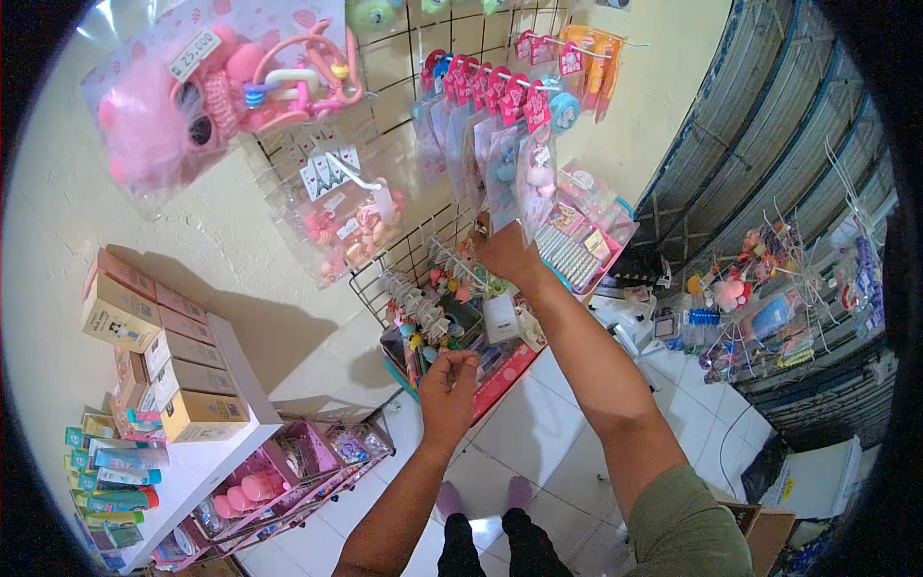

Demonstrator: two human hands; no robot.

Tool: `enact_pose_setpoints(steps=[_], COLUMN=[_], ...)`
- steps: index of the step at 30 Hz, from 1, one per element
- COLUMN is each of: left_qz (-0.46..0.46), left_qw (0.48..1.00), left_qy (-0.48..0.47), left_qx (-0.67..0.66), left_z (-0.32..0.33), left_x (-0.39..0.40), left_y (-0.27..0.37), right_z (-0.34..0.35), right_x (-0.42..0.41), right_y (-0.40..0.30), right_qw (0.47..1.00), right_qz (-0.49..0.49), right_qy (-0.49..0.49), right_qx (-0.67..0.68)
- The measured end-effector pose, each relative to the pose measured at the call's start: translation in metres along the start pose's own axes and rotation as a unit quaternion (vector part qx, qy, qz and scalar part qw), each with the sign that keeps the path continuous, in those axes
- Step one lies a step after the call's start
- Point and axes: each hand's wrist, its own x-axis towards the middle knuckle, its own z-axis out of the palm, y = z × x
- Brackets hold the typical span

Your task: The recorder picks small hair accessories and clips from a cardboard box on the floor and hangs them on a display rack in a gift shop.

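My right hand (505, 252) reaches among the packets on the wall rack, at the lower edge of the hanging plastic packets (505, 169) with pink header cards; its fingertips are partly hidden. My left hand (451, 379) is lower and nearer, with thumb and fingertips brought together; whether something small is between them is unclear. Just beyond it, keychains with colourful charms (422, 310) hang in rows on white-tagged hooks. A white box or card (500, 317) stands below my right hand, among small goods in a red-edged container (505, 382).
Bagged pink accessories (353, 231) hang at the upper left. Boxes (205, 415) and tubes (130, 458) stand on a white shelf (216, 461) above pink drawers (267, 479). More charms (732, 292) hang by a metal shutter (728, 130) at right. A cardboard box (771, 537) is lower right.
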Motion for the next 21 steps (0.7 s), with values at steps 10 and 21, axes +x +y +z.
enact_pose_setpoints(steps=[10,21], left_qz=[0.004,-0.027], left_qw=[1.000,0.998], left_qy=[-0.007,-0.048], left_qx=[-0.003,0.010], left_z=[0.007,0.005], left_x=[0.001,-0.034], left_y=[0.007,0.041], right_z=[-0.052,-0.128], right_x=[-0.060,-0.238], right_y=[-0.014,-0.050], right_qw=[0.991,0.958], right_qz=[0.068,0.232], right_qy=[0.070,0.068], right_qx=[0.090,0.152])
